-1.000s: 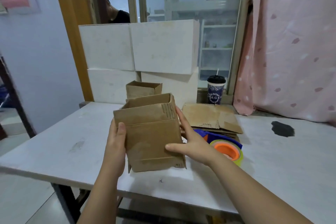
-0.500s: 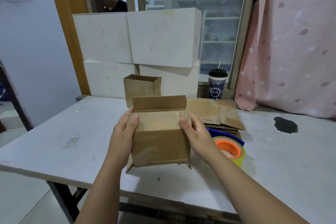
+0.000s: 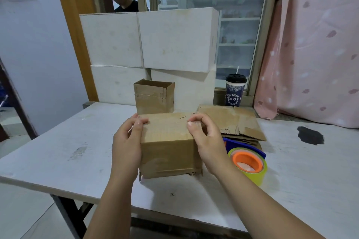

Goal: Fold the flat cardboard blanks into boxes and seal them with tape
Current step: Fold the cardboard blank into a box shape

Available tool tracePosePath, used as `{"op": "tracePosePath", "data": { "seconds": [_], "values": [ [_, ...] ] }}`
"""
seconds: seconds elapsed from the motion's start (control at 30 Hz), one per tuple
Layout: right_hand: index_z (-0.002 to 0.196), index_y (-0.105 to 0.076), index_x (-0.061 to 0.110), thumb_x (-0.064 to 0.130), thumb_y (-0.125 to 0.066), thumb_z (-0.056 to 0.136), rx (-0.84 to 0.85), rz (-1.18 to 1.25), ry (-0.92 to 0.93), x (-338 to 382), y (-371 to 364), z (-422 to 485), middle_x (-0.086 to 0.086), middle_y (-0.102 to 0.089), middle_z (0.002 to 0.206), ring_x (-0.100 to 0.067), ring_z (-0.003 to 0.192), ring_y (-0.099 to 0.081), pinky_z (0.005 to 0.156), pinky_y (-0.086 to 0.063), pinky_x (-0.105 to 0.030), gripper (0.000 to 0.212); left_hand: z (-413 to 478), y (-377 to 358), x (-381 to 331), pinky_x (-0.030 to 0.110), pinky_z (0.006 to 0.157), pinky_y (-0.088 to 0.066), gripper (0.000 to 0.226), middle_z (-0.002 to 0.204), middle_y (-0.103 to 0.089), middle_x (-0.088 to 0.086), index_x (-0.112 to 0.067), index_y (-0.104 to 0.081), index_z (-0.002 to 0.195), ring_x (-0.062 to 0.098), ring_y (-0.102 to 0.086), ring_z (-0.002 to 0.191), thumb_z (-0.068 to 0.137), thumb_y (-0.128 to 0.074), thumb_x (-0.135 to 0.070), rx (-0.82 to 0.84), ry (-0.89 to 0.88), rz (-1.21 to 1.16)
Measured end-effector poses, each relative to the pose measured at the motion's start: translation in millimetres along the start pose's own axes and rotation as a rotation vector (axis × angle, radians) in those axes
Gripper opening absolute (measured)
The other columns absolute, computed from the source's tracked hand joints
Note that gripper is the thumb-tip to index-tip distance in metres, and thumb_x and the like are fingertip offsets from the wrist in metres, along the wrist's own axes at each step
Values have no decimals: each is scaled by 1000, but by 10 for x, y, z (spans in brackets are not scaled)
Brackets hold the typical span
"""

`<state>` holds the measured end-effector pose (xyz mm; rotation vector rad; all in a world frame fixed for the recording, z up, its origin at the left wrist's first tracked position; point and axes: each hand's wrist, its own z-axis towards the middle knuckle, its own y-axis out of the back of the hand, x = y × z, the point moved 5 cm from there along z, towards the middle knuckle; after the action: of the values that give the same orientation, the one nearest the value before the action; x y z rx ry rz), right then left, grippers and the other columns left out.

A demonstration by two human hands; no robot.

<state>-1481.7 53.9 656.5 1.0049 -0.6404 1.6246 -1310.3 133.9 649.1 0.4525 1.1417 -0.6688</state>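
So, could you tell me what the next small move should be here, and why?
Probably the right hand should let go and reach for the tape lying just beside it on the table, while the left hand holds the box shut. The top flaps look folded down flat under both hands, with no tape visible across the seam.

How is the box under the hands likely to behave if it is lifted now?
The box is probably light, as it is thin cardboard. Its top flaps would likely spring up, since only the left hand and right hand seem to hold them down. The walls may flex if squeezed.
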Motion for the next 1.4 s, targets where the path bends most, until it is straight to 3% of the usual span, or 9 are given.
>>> {"op": "tracePosePath", "data": {
  "seconds": [0.2, 0.43, 0.6, 0.7, 0.83, 0.93, 1.13, 1.23, 1.4],
  "values": [
    [84, -64, 17, 16, -61, 82, -26, -175, 276, 359, -167, -107, 6, -50, 125, 8, 127, -36, 102, -28, -12, 4, 33, 285, -3, 28, 79, -48, 20, 112, -65, -14, -35, -64, 108, 10, -58, 106, 91, -61, -25, -134, 63, -143],
    [79, -69, 3, 8, -70, 76, 157, -734, 1019, 561, -479, -273, -30, -55, 125, -48, 124, -46, 105, -27, -67, 5, -27, 79, 249, 56, 80, -53, 63, 114, -64, 5, -33, -62, 115, 31, -62, 104, 77, -41, -78, 134, 594, -398],
    [93, -61, 16, 13, -55, 91, 263, -893, 1275, 317, -544, -421, -16, -58, 132, -37, 127, -50, 108, -34, -55, 8, -121, -100, 437, 44, 56, -55, 49, 103, -64, 16, -13, -60, 122, 33, -70, 78, 83, -65, -42, 245, 889, -917],
    [111, -68, 22, 16, -63, 86, 284, -848, 1050, 167, -510, -425, -13, -47, 143, -32, 138, -37, 111, -29, -57, 25, -119, -176, 591, 46, 60, -56, 43, 116, -61, 17, -8, -56, 123, 35, -69, 88, 87, -63, -31, 117, 824, -997],
    [133, -9, 69, 65, -62, 78, 169, -381, 129, -73, -429, -349, 8, 5, 159, -11, 147, 4, 119, -10, -42, 76, -129, -188, 737, 58, 73, -53, 43, 127, -56, 17, -13, -43, 134, 38, -62, 105, 95, -53, -29, -55, 629, -925],
    [136, 0, 67, 86, -61, 50, 90, -62, -238, -181, -448, -317, 9, -7, 158, -14, 145, -13, 118, -23, -44, 107, -209, -210, 754, 53, 78, -53, 44, 130, -56, 15, -12, -42, 136, 35, -61, 109, 96, -50, -27, -26, 597, -978],
    [145, -10, 50, 33, -79, 76, 42, 45, -252, -336, -261, -149, 11, -39, 145, -8, 126, -44, 108, -38, -36, 99, -274, -77, 938, 58, 96, -43, 47, 132, -53, 18, -11, -39, 136, 37, -53, 119, 90, -48, -10, -13, 588, -837],
    [139, -16, 54, 19, -76, 80, 65, 96, -251, -439, -180, -154, 8, -46, 140, -1, 115, -52, 103, -46, -34, 91, -213, 28, 913, 52, 84, -51, 35, 112, -66, 15, -8, -55, 122, 34, -60, 106, 87, -48, -8, 18, 666, -769],
    [137, -17, 61, 10, -77, 79, 197, 46, -169, -511, -126, -254, 13, -43, 141, 11, 114, -51, 78, -45, -4, 97, -229, 42, 898, 53, 95, -44, 50, 107, -68, 22, -3, -63, 110, 37, -63, 104, 95, -41, -46, 6, 810, -892]
  ]
}}
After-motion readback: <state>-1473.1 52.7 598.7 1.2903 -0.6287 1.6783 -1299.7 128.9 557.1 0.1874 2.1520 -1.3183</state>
